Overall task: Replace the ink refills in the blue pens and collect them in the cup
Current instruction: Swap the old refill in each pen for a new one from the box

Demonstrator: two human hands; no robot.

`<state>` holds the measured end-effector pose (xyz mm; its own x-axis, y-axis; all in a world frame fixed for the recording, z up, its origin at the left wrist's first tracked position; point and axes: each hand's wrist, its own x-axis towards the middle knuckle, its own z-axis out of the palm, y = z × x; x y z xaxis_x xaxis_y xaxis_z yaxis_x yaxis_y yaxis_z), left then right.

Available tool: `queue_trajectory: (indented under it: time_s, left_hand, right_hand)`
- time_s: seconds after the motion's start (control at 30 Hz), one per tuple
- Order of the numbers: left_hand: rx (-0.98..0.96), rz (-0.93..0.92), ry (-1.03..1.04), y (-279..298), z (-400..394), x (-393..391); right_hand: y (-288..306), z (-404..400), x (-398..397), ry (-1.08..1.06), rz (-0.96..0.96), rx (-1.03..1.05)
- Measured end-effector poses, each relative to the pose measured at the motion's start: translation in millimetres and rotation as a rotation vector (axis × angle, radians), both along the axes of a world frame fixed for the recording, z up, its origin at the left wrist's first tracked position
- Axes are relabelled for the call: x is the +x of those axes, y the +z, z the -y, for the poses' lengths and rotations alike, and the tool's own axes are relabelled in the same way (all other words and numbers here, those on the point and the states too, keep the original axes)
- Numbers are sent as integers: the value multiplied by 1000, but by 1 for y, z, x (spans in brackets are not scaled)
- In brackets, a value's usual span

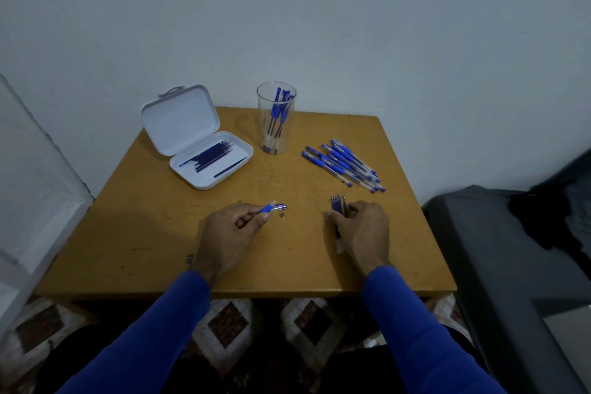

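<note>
My left hand (230, 230) is pinching a blue-gripped clear pen barrel (273, 208) nearer me than the clear plastic cup (276, 118) | my right hand (361, 230) is gripping thin blue refills (337, 205) | loose blue pens (345, 165) are lying right of cup on the wooden tabletop (160, 233).

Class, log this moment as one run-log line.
left hand: grips blue pen | right hand: holds blue refills | clear plastic cup: some pens in | loose pen pile: on table
</note>
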<state>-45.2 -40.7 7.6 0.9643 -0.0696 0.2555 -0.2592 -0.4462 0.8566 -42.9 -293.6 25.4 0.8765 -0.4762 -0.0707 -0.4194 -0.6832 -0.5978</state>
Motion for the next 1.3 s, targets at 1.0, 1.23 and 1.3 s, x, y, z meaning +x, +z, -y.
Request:
queue_trajectory:
  time_s: [1.0,1.23,1.3]
  left_hand:
    - [-83,14,12,13,-12,2]
    - [-148,48,112,14,-56,5]
    - [-123,78,143,15,-70,7]
  right_hand:
    - [22,-56,11,262,92,-144]
    - [34,-121,34,502,147,-163]
    - [36,-138,46,558,180,-186]
